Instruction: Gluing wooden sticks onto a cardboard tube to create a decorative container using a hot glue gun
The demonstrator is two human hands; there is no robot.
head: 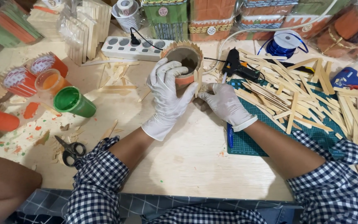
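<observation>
My left hand (pixel 167 96), in a white glove, grips a round orange container (pixel 183 62) ringed with pointed wooden sticks, tilted so its open mouth faces me. My right hand (pixel 224 103), also gloved, rests its fingertips against a wooden stick on the container's right side. Both hands are over the light wooden table (pixel 195 157), just left of a green cutting mat (pixel 249 141).
A heap of wooden sticks (pixel 311 95) covers the mat at right, with a black glue gun (pixel 237 66) behind and a blue one (pixel 353 81) far right. A white power strip (pixel 133 46), paint pots (pixel 73 101) and black scissors (pixel 71 150) lie at left. Another person's arm (pixel 5 182) shows bottom left.
</observation>
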